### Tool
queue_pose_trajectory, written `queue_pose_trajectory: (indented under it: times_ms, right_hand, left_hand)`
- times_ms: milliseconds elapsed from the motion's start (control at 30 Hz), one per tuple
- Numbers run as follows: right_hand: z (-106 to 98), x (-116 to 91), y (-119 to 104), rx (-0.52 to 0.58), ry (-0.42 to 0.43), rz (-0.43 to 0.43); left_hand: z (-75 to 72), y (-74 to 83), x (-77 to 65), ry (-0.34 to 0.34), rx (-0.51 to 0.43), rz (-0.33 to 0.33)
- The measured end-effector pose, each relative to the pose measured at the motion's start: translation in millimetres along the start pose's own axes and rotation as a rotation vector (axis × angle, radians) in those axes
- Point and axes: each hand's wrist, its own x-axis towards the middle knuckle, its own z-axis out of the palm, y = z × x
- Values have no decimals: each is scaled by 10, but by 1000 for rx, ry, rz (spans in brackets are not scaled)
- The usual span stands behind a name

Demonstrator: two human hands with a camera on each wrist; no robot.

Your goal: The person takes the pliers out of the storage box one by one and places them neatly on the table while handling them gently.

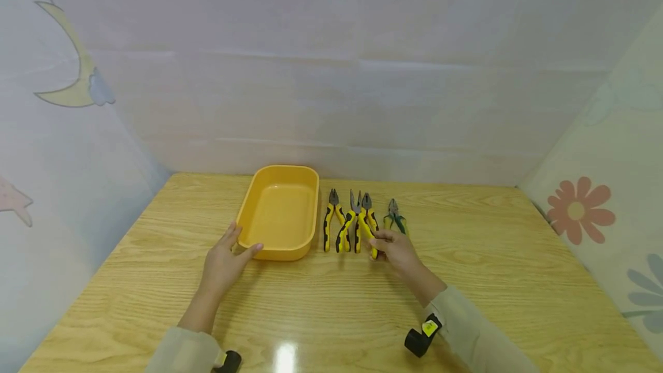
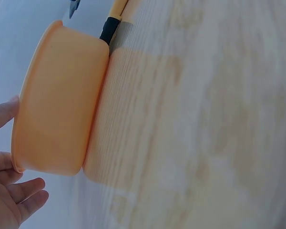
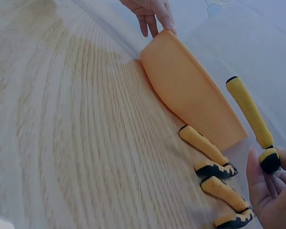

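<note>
My left hand (image 1: 223,263) is at the near left corner of a yellow plastic tray (image 1: 282,253). The thumb lies on its front rim, and the fingers extend along its left side. With thumb and fingertips, my right hand (image 1: 396,249) pinches one handle of yellow-and-black long-nose pliers (image 1: 355,210). They are raised off the table with their jaws spread apart, and the other handle (image 3: 250,112) points up free in the right wrist view. Beneath and beside them lie two more yellow-and-black pliers, the left one (image 1: 334,212) next to the tray and the right one (image 1: 367,201) partly hidden.
Green-handled pliers (image 1: 394,209) lie just beyond my right hand, their lower part covered by it. The wooden table (image 1: 331,309) meets a pale cloth wall (image 1: 331,102) close behind the tray. Printed cloth walls also stand at the left and right.
</note>
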Motion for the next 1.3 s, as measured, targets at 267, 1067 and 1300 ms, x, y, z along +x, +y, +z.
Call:
queue_pose_trajectory:
  times_ms: [267, 1067, 1300]
  right_hand:
    - [-130, -14, 81, -9, 20, -6]
    - [-624, -116, 186, -28, 114, 23]
    - [-772, -155, 144, -59, 132, 37]
  left_hand:
    - [-12, 10, 5, 5, 14, 4]
    - [-7, -10, -9, 5, 10, -2]
    - [-6, 5, -1, -2, 11, -3]
